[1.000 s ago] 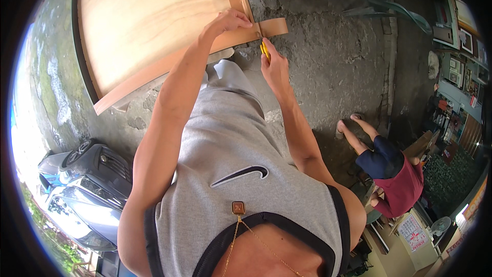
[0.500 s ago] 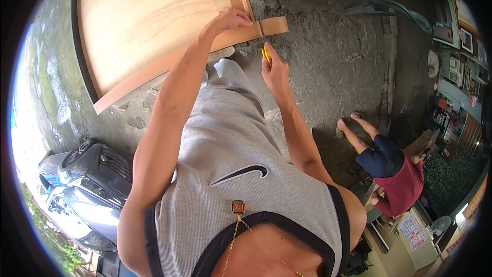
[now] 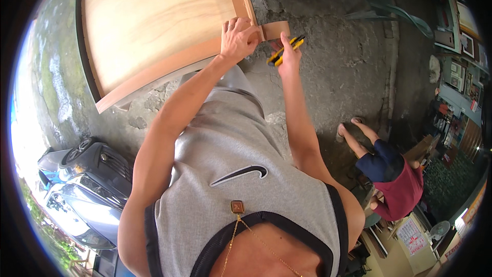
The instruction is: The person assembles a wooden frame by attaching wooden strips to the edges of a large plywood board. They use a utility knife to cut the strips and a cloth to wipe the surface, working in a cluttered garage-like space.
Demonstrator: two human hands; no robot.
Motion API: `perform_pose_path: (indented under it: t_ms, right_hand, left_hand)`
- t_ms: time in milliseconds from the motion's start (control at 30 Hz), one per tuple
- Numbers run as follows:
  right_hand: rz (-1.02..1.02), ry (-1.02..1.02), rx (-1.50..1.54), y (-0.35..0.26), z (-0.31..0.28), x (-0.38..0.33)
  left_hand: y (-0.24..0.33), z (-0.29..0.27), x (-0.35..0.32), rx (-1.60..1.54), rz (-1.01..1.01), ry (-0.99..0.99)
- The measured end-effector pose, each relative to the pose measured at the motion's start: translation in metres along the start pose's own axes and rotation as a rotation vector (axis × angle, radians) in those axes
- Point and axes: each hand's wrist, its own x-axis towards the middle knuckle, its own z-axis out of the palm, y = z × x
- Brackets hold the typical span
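A pale wooden panel (image 3: 159,25) with brown bordering strips lies in front of me at the upper left. Along its near side runs a brown edging strip (image 3: 154,74), whose loose end (image 3: 275,30) sticks out past the right corner. My left hand (image 3: 238,40) is at that corner with its fingers bent, gripping the strip against the panel edge. My right hand (image 3: 290,59) is closed round a yellow and black utility knife (image 3: 282,54), and its fingertips reach the loose end. Whether the blade is out cannot be made out.
Rough concrete floor (image 3: 338,66) lies under the panel. Green plastic chairs (image 3: 379,0) stand at the far right. A person in a maroon shirt (image 3: 402,190) sits at the right near a desk and fan (image 3: 439,230). A dark parked car (image 3: 87,195) is at the left.
My left hand has shifted right and down along the strip, its fingers now over the corner. My right hand has moved up and right with the utility knife, to the strip's loose end.
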Motion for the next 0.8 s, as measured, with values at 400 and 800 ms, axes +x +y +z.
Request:
perform_pose_path:
  t_ms: [400, 800]
  right_hand:
    - [-0.481, -0.237, -0.121, -0.096, 0.041, -0.013]
    - [-0.576, -0.737, -1.328, 0.011, 0.214, 0.003]
  left_hand:
    - [0.012, -0.028, 0.021, -0.574, -0.311, 0.004]
    - [-0.073, -0.17, -0.087, -0.995, -0.871, 0.217]
